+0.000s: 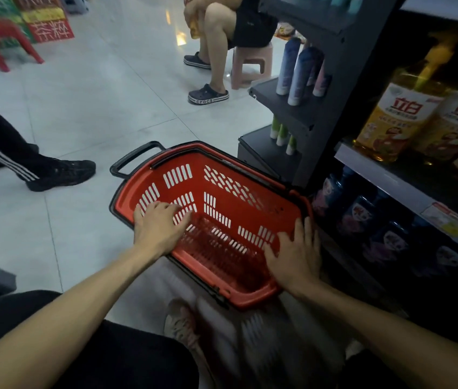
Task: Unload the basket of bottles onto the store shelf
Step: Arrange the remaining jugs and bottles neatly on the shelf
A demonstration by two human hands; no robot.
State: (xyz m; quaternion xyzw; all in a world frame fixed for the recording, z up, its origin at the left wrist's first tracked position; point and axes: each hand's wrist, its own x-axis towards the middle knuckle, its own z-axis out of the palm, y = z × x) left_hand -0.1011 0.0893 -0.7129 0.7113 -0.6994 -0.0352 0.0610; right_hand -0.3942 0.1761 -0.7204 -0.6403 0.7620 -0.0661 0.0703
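Left hand (158,227): fingers spread flat, palm down on the basket's left rim, grasping nothing.
Right hand (295,255): fingers loose and extended, resting against the right rim, not clenched.
Basket (222,175): red, slotted, black handle; on the pale floor tiles, nothing inside it.
Dark bottles (362,217): lined up on the bottom shelf just right of the basket.
Yellow bottles (396,119): shelf above.
Bystanders: one seated on a pink stool (251,64), one standing at left.
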